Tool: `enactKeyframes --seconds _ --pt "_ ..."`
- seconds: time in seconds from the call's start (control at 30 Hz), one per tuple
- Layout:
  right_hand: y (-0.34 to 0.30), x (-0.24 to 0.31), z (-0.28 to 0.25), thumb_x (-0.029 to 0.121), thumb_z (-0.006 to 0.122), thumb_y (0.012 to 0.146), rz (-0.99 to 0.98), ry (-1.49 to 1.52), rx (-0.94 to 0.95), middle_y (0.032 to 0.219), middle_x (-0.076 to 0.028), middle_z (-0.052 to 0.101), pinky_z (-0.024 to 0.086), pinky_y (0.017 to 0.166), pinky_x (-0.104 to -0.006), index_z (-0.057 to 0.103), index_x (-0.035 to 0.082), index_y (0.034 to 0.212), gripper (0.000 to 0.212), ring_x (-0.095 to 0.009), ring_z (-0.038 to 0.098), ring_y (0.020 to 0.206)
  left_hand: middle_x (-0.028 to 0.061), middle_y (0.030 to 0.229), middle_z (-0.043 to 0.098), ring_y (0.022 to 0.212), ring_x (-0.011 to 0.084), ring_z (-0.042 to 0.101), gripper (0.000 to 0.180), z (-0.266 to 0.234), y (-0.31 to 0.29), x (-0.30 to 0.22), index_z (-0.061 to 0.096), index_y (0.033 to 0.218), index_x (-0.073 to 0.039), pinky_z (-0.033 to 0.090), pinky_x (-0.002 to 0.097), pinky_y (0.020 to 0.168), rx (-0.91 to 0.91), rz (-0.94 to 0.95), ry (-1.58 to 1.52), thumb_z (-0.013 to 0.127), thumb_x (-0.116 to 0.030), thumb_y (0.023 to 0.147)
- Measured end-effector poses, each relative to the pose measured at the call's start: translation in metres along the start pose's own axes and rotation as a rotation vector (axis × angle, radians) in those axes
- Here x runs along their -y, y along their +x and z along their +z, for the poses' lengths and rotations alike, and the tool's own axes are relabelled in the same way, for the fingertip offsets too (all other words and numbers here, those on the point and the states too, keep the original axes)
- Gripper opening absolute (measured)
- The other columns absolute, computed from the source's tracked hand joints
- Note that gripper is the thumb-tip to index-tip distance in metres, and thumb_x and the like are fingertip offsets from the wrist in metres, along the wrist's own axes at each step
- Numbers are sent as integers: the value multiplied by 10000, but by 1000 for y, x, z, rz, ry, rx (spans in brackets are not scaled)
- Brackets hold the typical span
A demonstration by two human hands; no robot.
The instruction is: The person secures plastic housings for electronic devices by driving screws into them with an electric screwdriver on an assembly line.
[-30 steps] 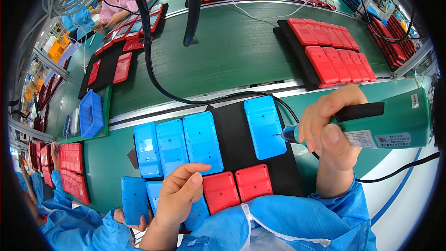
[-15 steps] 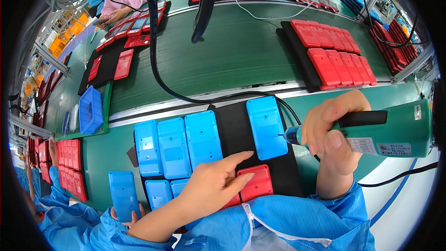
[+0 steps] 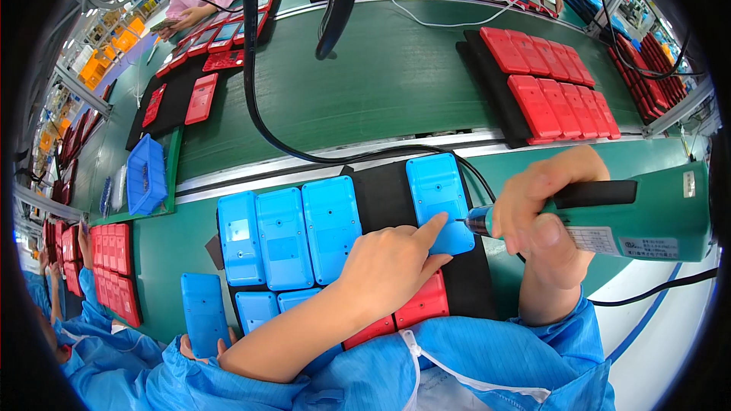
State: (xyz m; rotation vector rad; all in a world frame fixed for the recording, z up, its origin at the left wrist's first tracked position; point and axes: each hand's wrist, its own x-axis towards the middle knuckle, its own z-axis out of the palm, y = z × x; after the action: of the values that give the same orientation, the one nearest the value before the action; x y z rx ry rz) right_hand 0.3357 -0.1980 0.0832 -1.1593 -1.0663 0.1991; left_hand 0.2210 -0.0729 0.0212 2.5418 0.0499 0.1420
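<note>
My right hand (image 3: 552, 213) is wrapped around a green electric screwdriver (image 3: 640, 209), held level with its tip pointing left. The dark bit end reaches the right side of a blue plastic casing (image 3: 432, 183) lying on a black mat; whether it sits in a screw hole is hard to tell. My left hand (image 3: 388, 262) rests at the casing's lower left, index finger stretched onto its surface and thumb apart near its bottom edge. Beneath that hand, red casings (image 3: 422, 301) are partly covered. Several more blue casings (image 3: 330, 221) lie in rows to the left.
A co-worker's hand holds a blue casing (image 3: 202, 312) at lower left. A blue bin (image 3: 147, 175) stands beyond it. Red casings (image 3: 567, 106) fill a far right mat (image 3: 491, 95). A black cable (image 3: 304, 158) curves over the green bench, and another person sits at far left.
My left hand has moved right and up, its index finger now on the blue casing. That casing has shifted slightly. My right hand and the screwdriver stay nearly still.
</note>
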Motion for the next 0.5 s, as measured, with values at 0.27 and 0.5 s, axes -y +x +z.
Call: enactKeyframes --seconds 0.27,0.5 --pt "0 -10 3 100 584 793 -78 -165 74 516 -29 426 373 366 -240 376 53 838 217 -96 409 387 77 614 544 571 213 582 540 2 1 3 501 1153 -34 467 315 461 11 28 194 621 -358 737" --pt "-4 -11 -2 -68 609 661 -12 42 46 576 -67 515 333 376 -232 442 20 685 191 -106 478 426 74 578 513 539 232 558 589 4 1 5 496 1155 -33 443 343 458 -27 104 259 626 -397 711"
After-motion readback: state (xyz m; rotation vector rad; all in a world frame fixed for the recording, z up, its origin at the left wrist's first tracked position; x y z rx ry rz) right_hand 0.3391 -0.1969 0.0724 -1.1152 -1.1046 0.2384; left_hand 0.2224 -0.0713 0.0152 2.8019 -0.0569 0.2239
